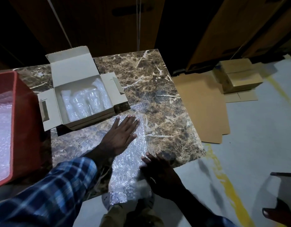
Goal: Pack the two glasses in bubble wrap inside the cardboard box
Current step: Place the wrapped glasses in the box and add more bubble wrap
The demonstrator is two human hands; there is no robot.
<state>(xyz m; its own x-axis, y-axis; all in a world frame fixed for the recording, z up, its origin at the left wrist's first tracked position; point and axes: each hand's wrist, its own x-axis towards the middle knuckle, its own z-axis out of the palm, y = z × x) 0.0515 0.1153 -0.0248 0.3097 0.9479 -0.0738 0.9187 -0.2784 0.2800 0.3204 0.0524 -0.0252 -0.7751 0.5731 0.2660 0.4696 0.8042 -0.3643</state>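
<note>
An open grey cardboard box [108, 110] stands on the marble table [159, 89], lid flap raised. Inside it lie glasses wrapped in bubble wrap [85, 100], side by side. A loose sheet of bubble wrap [130, 163] is spread on the table in front of the box and hangs over the near edge. My left hand [120, 136] lies flat on the sheet with straight fingers, just below the box. My right hand [159, 174] presses the sheet's right side near the table's front edge; its fingers look spread and it is blurred.
A red crate [25, 128] holding pink bubble wrap stands at the table's left end. On the floor to the right lie flat cardboard sheets [202, 108] and small closed cartons [239, 77]. Another person's hand [279, 213] shows at the bottom right.
</note>
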